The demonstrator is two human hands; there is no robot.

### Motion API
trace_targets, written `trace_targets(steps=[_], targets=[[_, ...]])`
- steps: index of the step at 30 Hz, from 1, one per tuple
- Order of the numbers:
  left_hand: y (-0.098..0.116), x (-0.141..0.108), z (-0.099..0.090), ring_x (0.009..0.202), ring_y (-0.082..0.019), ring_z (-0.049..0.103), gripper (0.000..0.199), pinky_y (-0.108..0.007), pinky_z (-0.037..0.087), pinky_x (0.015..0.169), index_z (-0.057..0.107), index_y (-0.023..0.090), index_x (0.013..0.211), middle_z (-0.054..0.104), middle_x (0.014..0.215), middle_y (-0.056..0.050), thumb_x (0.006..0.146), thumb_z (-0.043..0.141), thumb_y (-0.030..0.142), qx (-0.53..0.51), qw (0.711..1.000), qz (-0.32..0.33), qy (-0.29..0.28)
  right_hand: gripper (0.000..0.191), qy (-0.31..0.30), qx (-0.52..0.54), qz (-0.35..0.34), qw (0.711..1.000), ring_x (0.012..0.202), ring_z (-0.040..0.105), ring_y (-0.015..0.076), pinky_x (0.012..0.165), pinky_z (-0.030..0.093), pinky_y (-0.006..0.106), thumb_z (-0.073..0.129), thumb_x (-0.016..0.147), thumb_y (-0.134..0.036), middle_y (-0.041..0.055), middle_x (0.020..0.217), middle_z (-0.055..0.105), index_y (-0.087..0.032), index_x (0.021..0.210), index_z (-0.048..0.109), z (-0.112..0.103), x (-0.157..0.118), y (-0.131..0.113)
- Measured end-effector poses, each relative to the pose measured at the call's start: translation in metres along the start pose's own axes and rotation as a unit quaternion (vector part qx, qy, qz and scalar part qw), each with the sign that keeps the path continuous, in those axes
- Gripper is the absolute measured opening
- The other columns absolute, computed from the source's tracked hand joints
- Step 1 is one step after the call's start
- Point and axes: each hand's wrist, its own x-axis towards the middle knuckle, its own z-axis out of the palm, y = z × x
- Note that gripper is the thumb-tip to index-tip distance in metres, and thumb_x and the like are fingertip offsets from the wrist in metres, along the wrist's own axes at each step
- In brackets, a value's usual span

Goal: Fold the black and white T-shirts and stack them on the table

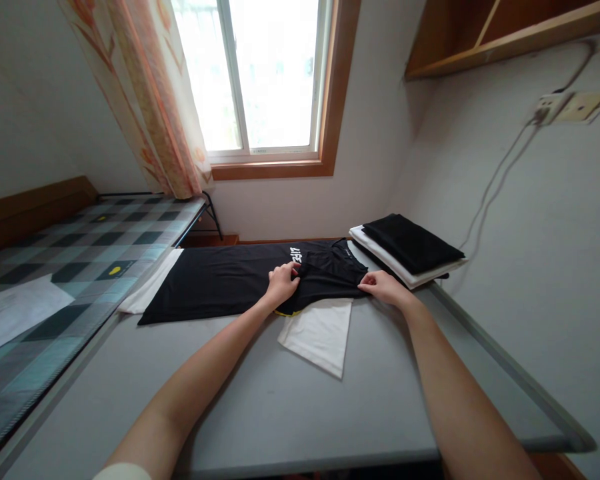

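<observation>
A black shirt with white lettering lies across the grey table, its collar toward the right. White cloth sticks out from under its near side, and more white shows beyond its left end. My left hand is closed on the shirt's sleeve area, near the lettering and a yellow edge. At the shoulder end, beside the collar, my right hand pinches the black fabric between thumb and fingers.
A stack of folded black and white clothes sits at the table's back right, by the wall. On the left is a bed with a checked cover and a paper sheet. A wooden shelf hangs at upper right, above a plugged-in socket.
</observation>
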Motion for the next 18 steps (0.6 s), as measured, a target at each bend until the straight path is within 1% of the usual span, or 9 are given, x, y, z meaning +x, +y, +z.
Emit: trace_targets(steps=[3,5,7,9,11,13,14,16,18], targets=[[-0.004,0.002,0.006,0.095,-0.02,0.064,0.033,-0.034,0.047,0.09,0.064,0.025,0.112,0.071,0.096,-0.001,0.081,0.056,0.014,-0.055,0.998,0.031,0.019,0.015,0.005,-0.009,-0.005,1.0,0.074,0.064,0.0199,0.063,0.044,0.026,0.066,0.074,-0.032,0.006,0.076,0.073,-0.018,0.075,0.074,-0.003,-0.004,-0.005],[-0.006,0.002,0.009,0.092,-0.018,0.065,0.033,-0.031,0.049,0.088,0.064,0.024,0.11,0.07,0.097,-0.002,0.081,0.055,0.012,-0.074,0.996,0.038,0.032,0.014,0.001,-0.029,0.01,1.0,0.075,0.064,0.0199,0.064,0.043,0.027,0.065,0.074,-0.03,0.0055,0.077,0.073,-0.019,0.075,0.073,-0.004,-0.006,-0.011],[-0.006,0.003,0.009,0.092,-0.018,0.064,0.033,-0.03,0.049,0.087,0.065,0.024,0.11,0.069,0.098,-0.002,0.081,0.054,0.011,-0.072,0.996,0.04,0.04,0.013,-0.001,-0.062,0.031,0.998,0.079,0.065,0.0204,0.068,0.042,0.028,0.062,0.075,-0.027,0.0044,0.08,0.073,-0.02,0.076,0.073,-0.004,-0.009,-0.017],[-0.004,0.002,0.007,0.094,-0.019,0.063,0.032,-0.031,0.049,0.088,0.064,0.023,0.111,0.068,0.098,-0.004,0.082,0.055,0.012,-0.044,0.997,0.041,0.041,0.014,0.026,-0.098,0.033,0.994,0.086,0.064,0.022,0.075,0.041,0.031,0.06,0.076,-0.024,0.0045,0.087,0.073,-0.021,0.08,0.073,0.0,-0.01,-0.025],[-0.001,0.0,0.004,0.097,-0.021,0.061,0.032,-0.034,0.047,0.09,0.064,0.023,0.114,0.067,0.1,-0.005,0.082,0.058,0.018,-0.002,0.999,0.037,0.036,0.02,0.083,-0.118,-0.005,0.99,0.096,0.062,0.0239,0.082,0.04,0.035,0.057,0.079,-0.024,0.0063,0.097,0.071,-0.022,0.091,0.073,0.007,-0.011,-0.033],[0.002,-0.001,0.002,0.102,-0.025,0.059,0.034,-0.039,0.045,0.093,0.064,0.024,0.115,0.067,0.104,-0.006,0.082,0.062,0.025,0.028,0.999,0.032,0.025,0.025,0.123,-0.113,-0.069,0.983,0.106,0.059,0.0255,0.089,0.039,0.038,0.054,0.084,-0.027,0.0086,0.109,0.068,-0.023,0.102,0.072,0.018,-0.01,-0.042],[0.003,-0.001,0.002,0.105,-0.026,0.058,0.032,-0.041,0.044,0.094,0.066,0.026,0.113,0.067,0.107,-0.006,0.081,0.064,0.027,0.031,0.999,0.033,0.014,0.028,0.128,-0.107,-0.102,0.981,0.11,0.057,0.0261,0.092,0.038,0.039,0.052,0.088,-0.03,0.0094,0.114,0.066,-0.025,0.107,0.071,0.024,-0.01,-0.047],[0.003,-0.001,0.002,0.111,-0.026,0.056,0.025,-0.044,0.042,0.097,0.071,0.029,0.105,0.066,0.113,-0.004,0.081,0.064,0.026,0.02,0.999,0.041,-0.011,0.032,0.112,-0.098,-0.149,0.978,0.116,0.054,0.0266,0.096,0.037,0.041,0.05,0.092,-0.035,0.0098,0.125,0.062,-0.027,0.116,0.069,0.037,-0.009,-0.053],[0.002,0.001,0.003,0.116,-0.026,0.054,0.023,-0.045,0.04,0.1,0.073,0.03,0.1,0.065,0.118,-0.002,0.082,0.062,0.023,0.005,0.998,0.047,-0.031,0.036,0.091,-0.106,-0.171,0.975,0.122,0.051,0.0271,0.1,0.037,0.042,0.047,0.094,-0.038,0.0099,0.134,0.057,-0.028,0.123,0.066,0.047,-0.009,-0.057]])
